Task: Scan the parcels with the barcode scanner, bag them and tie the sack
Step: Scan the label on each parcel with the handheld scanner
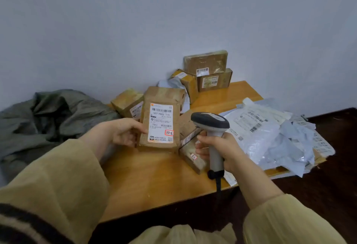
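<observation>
My left hand [123, 132] grips the left edge of a brown cardboard parcel [144, 129], held upright with its white barcode label facing me. My right hand [222, 151] holds a grey barcode scanner [210, 122] by its handle; the dark head sits just right of the parcel and faces it. The scanner's black cable hangs over the table's front edge. A grey-green sack [48, 120] lies crumpled to the left of the table.
Several cardboard parcels [206, 69] are stacked at the back of the orange wooden table [154, 182] against the wall. Two more boxes [193, 158] lie under the scanner. Grey plastic mailer bags [270, 137] pile up at the right edge. Dark floor lies to the right.
</observation>
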`<act>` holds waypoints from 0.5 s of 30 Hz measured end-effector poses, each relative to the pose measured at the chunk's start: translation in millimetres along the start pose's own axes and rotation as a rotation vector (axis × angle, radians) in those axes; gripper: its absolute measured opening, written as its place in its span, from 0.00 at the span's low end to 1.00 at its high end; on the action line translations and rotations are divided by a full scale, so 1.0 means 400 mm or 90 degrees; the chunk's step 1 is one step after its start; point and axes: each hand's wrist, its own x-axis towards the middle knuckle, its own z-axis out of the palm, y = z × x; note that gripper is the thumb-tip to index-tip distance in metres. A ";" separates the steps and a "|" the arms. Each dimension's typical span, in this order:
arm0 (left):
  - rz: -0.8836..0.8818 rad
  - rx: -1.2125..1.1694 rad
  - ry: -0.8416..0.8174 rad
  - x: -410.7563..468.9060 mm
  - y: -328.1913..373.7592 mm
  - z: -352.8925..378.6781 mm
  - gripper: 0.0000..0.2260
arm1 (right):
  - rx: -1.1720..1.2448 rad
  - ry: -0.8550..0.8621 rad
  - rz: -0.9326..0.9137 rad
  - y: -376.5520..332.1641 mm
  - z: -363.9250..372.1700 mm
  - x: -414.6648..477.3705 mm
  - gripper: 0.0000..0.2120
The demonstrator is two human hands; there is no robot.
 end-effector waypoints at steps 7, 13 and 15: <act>-0.175 -0.101 0.027 -0.023 -0.227 0.005 0.27 | -0.098 -0.073 0.104 0.107 0.114 0.062 0.17; -0.227 -0.066 0.053 0.031 -0.289 0.085 0.19 | -0.130 -0.093 0.126 0.147 0.175 0.085 0.09; -0.217 0.026 0.115 0.056 -0.256 0.075 0.22 | -0.143 -0.082 0.119 0.143 0.188 0.101 0.09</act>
